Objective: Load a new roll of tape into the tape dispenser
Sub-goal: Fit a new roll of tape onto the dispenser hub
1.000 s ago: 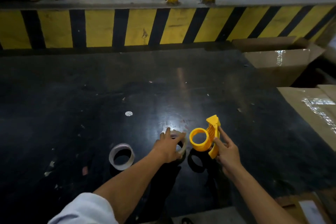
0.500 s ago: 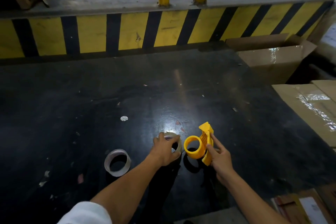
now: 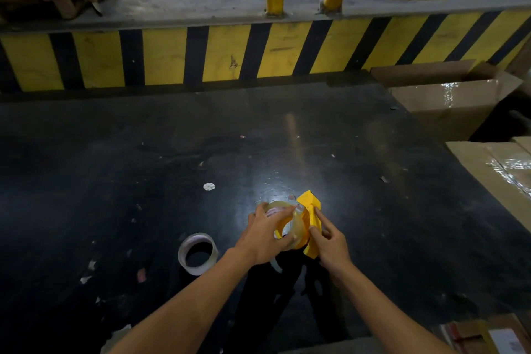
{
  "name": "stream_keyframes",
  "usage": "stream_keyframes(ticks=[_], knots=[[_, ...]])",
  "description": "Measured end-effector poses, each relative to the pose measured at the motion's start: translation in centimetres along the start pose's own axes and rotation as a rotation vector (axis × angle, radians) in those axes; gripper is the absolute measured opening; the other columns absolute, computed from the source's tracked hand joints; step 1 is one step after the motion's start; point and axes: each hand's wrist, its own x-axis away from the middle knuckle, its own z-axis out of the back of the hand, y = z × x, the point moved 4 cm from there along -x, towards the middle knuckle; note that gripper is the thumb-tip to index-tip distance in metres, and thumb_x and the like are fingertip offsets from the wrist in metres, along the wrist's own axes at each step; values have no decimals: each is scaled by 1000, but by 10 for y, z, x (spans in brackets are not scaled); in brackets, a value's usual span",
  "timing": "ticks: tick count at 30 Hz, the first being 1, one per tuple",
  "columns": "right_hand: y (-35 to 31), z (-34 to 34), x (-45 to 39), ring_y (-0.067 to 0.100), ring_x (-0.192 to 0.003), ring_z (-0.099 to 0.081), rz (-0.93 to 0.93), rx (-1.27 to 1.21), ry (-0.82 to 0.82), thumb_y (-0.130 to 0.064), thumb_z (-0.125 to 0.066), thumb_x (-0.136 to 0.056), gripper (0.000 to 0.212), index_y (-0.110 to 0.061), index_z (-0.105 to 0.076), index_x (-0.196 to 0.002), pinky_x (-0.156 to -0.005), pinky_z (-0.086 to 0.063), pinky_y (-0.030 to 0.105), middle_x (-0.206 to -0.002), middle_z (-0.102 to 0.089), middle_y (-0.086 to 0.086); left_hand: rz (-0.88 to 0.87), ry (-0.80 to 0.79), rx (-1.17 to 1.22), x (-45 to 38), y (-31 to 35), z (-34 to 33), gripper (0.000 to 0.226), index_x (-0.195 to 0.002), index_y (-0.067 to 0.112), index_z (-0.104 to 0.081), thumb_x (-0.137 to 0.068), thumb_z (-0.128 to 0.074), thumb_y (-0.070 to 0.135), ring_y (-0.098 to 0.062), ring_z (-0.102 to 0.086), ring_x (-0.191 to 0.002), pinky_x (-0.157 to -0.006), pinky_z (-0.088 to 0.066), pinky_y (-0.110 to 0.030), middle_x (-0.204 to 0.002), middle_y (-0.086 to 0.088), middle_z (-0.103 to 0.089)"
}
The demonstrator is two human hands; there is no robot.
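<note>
**Tape roll met dispenser near the desk's front edge**

The left hand (image 3: 265,236) clasped a clear tape roll (image 3: 290,220) against the yellow dispenser (image 3: 311,211), pinched by the right hand (image 3: 330,244). A second roll (image 3: 197,253) lay leftward; cardboard boxes (image 3: 448,103) lined the right edge.

A glossy black table (image 3: 373,210) carries a spare tape roll (image 3: 197,253) lying flat just left of the left hand's fingers (image 3: 283,217), plus paper scraps (image 3: 209,186) scattered beyond and left of them.
</note>
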Motion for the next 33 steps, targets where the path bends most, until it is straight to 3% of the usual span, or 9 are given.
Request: stream_keyframes(ticks=[6, 11, 15, 20, 22, 24, 26, 29, 33], knots=[[-2, -9, 1, 17, -109, -66, 38, 26, -56, -15, -58, -97, 50, -30, -47, -143, -94, -56, 37, -130, -64, 6, 34, 8, 43, 14, 5, 13, 66, -153, 49, -38, -94, -68, 43, -40, -17, -152, -121, -31, -50, -164, -11, -20], [1, -16, 0, 22, -105, -69, 47, 4, -44, -19, -61, -94, 47, -52, -53, -127, -94, -56, 44, -119, -71, 9, 44, 19, 91, 18, 1, 14, 66, -148, 55, -40, -90, -70, 47, -40, -23, -149, -119, -34, -49, -163, -11, -19], [1, -20, 2, 27, -110, -67, 72, 11, -52, -19, -62, -94, 47, -49, -53, -129, -94, -56, 44, -124, -68, 11, 92, 79, 112, 21, 2, 18, 66, -150, 53, -41, -90, -69, 49, -40, -26, -148, -118, -36, -47, -162, -12, -23], [-1, -22, 8, 22, -119, -61, 133, 44, -62, -26, -62, -94, 47, -42, -51, -137, -100, -53, 48, -136, -61, 5, 187, 146, 140, 23, 5, 18, 70, -152, 51, -38, -89, -68, 56, -38, -32, -144, -113, -40, -47, -155, -11, -28], [-2, -24, 8, 20, -117, -63, 144, 37, -79, -23, -62, -95, 47, -42, -50, -136, -98, -54, 42, -136, -62, 6, 198, 160, 133, 22, 7, 16, 71, -151, 52, -38, -87, -68, 59, -38, -32, -143, -112, -42, -50, -155, -10, -28], [-2, -26, 6, 13, -106, -67, 131, 40, -77, -19, -61, -95, 47, -36, -51, -138, -87, -57, 27, -128, -66, 7, 182, 154, 126, 23, 8, 14, 69, -148, 53, -40, -86, -68, 60, -39, -33, -142, -110, -43, -51, -155, -10, -28], [-5, -27, 5, -2, -78, -68, 103, 34, -62, -15, -58, -97, 44, -29, -53, -138, -66, -54, 13, -102, -72, 6, 170, 150, 123, 24, 7, 12, 68, -147, 53, -42, -85, -69, 58, -39, -33, -141, -109, -44, -50, -153, -9, -28], [-8, -30, 6, -5, -47, -57, 106, 24, -73, -15, -58, -97, 42, -29, -55, -136, -48, -46, 10, -65, -62, -8, 216, 178, 120, 24, 6, 11, 70, -150, 51, -40, -86, -69, 59, -39, -35, -137, -109, -44, -48, -150, -9, -30], [-7, -34, 7, -5, -44, -54, 128, -22, -84, -14, -58, -97, 42, -30, -56, -136, -46, -43, 8, -53, -56, -17, 303, 199, 169, 24, 11, 11, 71, -152, 52, -36, -88, -65, 63, -43, -33, -139, -110, -43, -49, -151, -11, -27]])
